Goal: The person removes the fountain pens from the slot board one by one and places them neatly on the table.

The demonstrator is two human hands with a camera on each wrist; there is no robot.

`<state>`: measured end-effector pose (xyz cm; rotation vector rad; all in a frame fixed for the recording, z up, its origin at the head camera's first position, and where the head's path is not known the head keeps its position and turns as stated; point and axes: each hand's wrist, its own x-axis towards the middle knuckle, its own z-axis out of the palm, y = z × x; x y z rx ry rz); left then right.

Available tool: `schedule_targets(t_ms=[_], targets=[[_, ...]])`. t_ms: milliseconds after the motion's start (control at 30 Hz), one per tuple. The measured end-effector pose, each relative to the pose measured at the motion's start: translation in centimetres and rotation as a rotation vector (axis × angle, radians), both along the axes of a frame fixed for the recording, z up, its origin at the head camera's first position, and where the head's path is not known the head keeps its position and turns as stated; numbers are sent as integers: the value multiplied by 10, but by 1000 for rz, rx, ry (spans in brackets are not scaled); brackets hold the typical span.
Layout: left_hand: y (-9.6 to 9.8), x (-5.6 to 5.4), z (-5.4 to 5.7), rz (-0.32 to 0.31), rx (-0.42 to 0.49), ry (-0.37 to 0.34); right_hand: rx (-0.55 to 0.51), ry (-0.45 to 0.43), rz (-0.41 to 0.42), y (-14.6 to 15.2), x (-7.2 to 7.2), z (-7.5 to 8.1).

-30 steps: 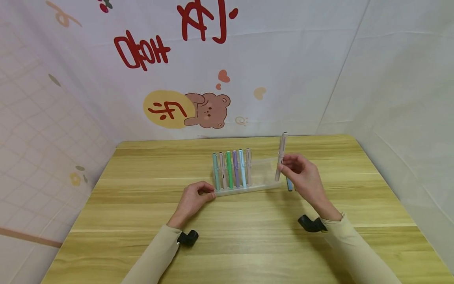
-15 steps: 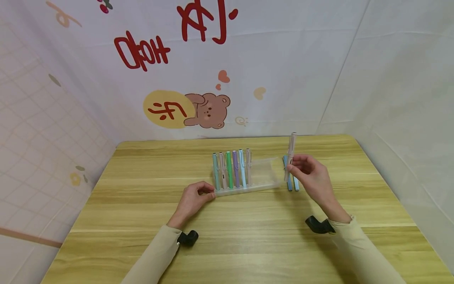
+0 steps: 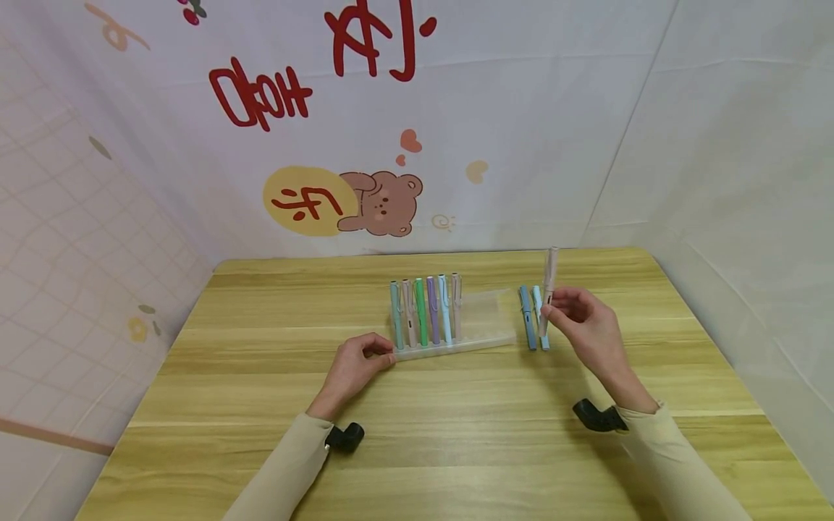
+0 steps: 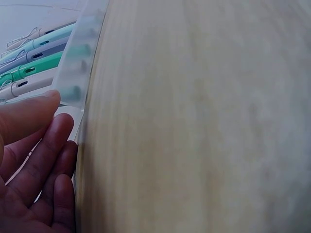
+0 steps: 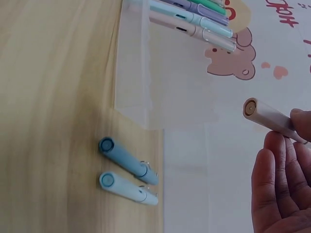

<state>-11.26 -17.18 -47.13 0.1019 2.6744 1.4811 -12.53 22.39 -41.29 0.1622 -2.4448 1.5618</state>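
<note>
In the head view a clear plastic pen stand [image 3: 485, 318] sits on the table, its left part filled with several upright capped pens, among them a green pen [image 3: 420, 312] and a purple pen [image 3: 433, 311]. My left hand [image 3: 355, 365] grips the stand's near left corner; the left wrist view puts the thumb [image 4: 34, 114] against that corner. Right of the stand, my right hand [image 3: 589, 333] pinches a pale pink pen [image 3: 551, 269] and holds it nearly upright. In the right wrist view its round end [image 5: 250, 108] points away from the fingers, apart from the stand.
A dark blue pen [image 3: 528, 318] and a light blue pen [image 3: 537, 295] lie side by side on the wooden table [image 3: 456, 434], between the stand and the right hand. Behind the table hangs a white printed cloth [image 3: 534, 108].
My right hand has moved right with the pale pink pen, from the stand's right end to over the light blue pen, uncovering the two lying pens. The left hand stays put.
</note>
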Motion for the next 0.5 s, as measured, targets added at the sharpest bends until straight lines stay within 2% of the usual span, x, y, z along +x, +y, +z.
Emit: schedule_targets(t_ms=[500], targets=[[0, 1, 0, -1, -9, 14, 108, -36, -54, 26, -4, -12]])
